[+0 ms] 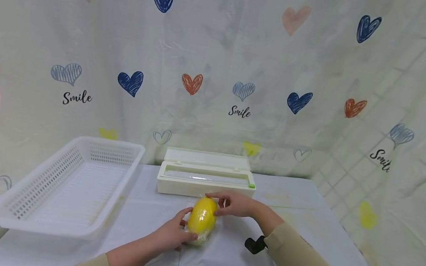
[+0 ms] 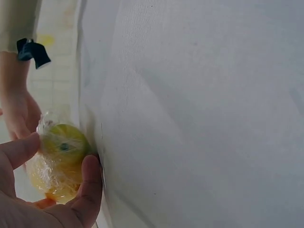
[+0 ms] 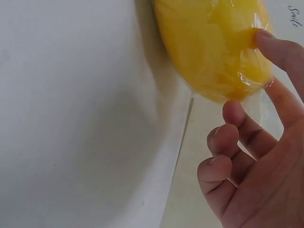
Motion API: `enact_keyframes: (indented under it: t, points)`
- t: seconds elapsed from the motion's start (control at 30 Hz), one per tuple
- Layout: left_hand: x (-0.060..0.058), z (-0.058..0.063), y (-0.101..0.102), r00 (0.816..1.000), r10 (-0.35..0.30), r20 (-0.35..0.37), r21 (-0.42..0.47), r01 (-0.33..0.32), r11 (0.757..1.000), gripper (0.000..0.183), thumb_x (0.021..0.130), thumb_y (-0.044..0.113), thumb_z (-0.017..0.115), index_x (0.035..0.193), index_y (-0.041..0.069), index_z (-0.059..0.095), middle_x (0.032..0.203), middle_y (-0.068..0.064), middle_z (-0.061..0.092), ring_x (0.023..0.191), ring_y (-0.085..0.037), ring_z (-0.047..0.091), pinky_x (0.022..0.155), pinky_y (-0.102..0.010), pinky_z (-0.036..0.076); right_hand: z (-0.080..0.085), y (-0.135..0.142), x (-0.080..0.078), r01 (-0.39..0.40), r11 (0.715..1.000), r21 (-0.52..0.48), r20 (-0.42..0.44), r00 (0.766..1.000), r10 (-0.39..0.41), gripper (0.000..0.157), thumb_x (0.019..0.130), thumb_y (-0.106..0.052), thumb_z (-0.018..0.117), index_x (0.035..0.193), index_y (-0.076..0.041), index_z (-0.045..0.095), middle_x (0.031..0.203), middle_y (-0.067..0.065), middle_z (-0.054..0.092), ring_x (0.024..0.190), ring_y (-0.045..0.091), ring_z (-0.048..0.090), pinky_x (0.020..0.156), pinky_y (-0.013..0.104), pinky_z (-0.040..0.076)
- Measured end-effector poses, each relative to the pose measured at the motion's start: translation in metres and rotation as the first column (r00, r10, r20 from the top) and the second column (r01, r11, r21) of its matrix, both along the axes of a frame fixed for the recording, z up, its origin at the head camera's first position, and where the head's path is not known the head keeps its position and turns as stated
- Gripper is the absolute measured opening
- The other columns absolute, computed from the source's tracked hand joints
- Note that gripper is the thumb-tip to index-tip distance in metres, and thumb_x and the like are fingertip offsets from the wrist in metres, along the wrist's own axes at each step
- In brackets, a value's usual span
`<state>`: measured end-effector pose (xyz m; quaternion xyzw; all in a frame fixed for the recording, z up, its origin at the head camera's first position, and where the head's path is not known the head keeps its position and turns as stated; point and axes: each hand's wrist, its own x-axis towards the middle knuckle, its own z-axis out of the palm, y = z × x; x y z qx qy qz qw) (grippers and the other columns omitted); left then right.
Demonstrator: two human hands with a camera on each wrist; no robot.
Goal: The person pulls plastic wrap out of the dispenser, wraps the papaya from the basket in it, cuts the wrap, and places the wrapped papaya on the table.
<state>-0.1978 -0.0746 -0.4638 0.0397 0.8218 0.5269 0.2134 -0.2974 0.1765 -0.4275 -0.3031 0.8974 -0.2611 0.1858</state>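
A yellow oval fruit [image 1: 202, 215], greenish at its near end and wrapped in clear cling film, is between both hands over the table. My left hand [image 1: 170, 232] grips its near left end, thumb and fingers on opposite sides. At the far right end, my right hand [image 1: 238, 204] pinches the wrapped fruit [image 3: 216, 47] with thumb and index finger; its other fingers curl loosely in the right wrist view. Crinkled film [image 2: 46, 166] bunches around the green end in the left wrist view. Just behind the fruit stands a white cling film dispenser [image 1: 204, 189] with its lid raised.
A white perforated plastic basket [image 1: 111, 208] stands on the left of the white-covered table [image 1: 222, 255]. Behind the table hangs a curtain [image 1: 212, 45] printed with hearts. A black wrist device [image 1: 255, 245] sits by the right sleeve.
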Motion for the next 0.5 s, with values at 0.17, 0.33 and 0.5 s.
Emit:
enact_keyframes:
  t: [0.17,0.33,0.5]
  points:
    - [-0.007,-0.003,-0.004,1.000,-0.026,-0.004,-0.018,0.026,1.000,0.091,0.081,0.029,0.082,0.156,0.023,0.030,0.136,-0.022,0.048,0.067,-0.021,0.056,0.063,-0.033,0.053,-0.001,0.003,0.009,0.023,1.000,-0.015,-0.013,1.000,-0.023,0.056,0.089,-0.043,0.073,0.141,-0.041,0.052,0.089,-0.005,0.058,0.083,0.016,0.054,0.067,0.027,0.049]
    - [-0.013,-0.004,-0.010,0.998,-0.045,-0.035,-0.041,0.043,0.998,0.088,0.082,0.026,0.080,0.155,0.025,0.032,0.138,-0.023,0.048,0.069,-0.021,0.056,0.063,-0.033,0.052,-0.002,0.012,0.017,0.051,0.998,-0.030,-0.022,0.998,-0.051,0.055,0.091,-0.041,0.071,0.142,-0.041,0.052,0.086,-0.005,0.059,0.081,0.016,0.055,0.067,0.028,0.051]
    - [-0.017,-0.002,-0.016,0.991,-0.035,-0.128,-0.038,0.031,0.999,0.067,0.085,0.021,0.076,0.146,0.020,0.046,0.138,-0.022,0.051,0.069,-0.022,0.056,0.061,-0.033,0.050,-0.004,0.026,0.029,0.067,0.997,-0.035,-0.055,0.996,-0.069,0.053,0.093,-0.038,0.070,0.143,-0.035,0.053,0.082,-0.007,0.058,0.075,0.013,0.054,0.064,0.027,0.050]
